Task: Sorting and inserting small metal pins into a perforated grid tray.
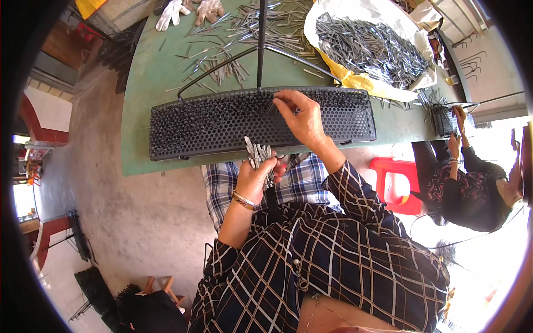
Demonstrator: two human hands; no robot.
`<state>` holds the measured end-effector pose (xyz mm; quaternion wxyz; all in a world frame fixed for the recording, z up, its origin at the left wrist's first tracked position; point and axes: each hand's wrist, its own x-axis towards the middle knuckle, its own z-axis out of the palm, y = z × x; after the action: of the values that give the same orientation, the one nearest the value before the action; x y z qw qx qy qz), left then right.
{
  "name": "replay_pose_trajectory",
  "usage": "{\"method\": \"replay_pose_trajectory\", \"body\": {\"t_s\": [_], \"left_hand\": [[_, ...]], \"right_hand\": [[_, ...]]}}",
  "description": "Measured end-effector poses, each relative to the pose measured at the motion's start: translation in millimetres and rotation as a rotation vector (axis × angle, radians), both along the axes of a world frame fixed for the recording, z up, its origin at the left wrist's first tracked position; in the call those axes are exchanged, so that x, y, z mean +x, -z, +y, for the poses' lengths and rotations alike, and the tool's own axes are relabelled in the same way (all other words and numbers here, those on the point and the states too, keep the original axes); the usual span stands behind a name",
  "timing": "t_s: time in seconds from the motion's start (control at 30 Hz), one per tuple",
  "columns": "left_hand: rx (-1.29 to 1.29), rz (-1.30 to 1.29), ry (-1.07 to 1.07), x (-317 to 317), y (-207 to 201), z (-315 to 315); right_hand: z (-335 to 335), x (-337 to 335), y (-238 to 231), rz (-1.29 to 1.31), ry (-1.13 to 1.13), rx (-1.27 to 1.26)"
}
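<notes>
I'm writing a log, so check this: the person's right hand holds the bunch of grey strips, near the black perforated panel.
The hand is wrong: the head view shows the left hand holding the bunch of grey strips, near the black perforated panel.

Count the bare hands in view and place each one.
4: the left hand, gripping metal strips; the right hand, over the black perforated rack; at far right, a co-worker's upper hand and lower hand.

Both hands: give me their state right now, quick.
Left hand: closed around a bunch of thin metal strips.
Right hand: fingers curled over the black perforated panel; whether they pinch anything cannot be told.
</notes>
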<state>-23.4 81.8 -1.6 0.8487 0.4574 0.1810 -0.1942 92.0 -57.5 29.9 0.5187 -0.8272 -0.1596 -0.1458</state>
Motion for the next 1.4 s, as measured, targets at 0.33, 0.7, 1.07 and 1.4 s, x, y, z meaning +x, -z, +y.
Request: {"method": "replay_pose_trajectory", "body": {"t_s": [0.33, 0.7, 1.07, 1.4], "left_hand": [[-0.003, 0.000, -0.006, -2, 3, 0], [-0.008, -0.003, -0.001, -2, 0, 1], [-0.050, -0.024, 0.064, -3, 2, -2], [-0.090, -0.088, 0.019, 7, -7, -2]], "right_hand": [[6, -7, 2, -0.094, -0.002, -0.049], [8, -9, 9, -0.072, -0.021, -0.086], [1, 1, 15, -0.259, -0.124, -0.269], [-16, -26, -24, 0.516, -0.289, -0.133]]}}
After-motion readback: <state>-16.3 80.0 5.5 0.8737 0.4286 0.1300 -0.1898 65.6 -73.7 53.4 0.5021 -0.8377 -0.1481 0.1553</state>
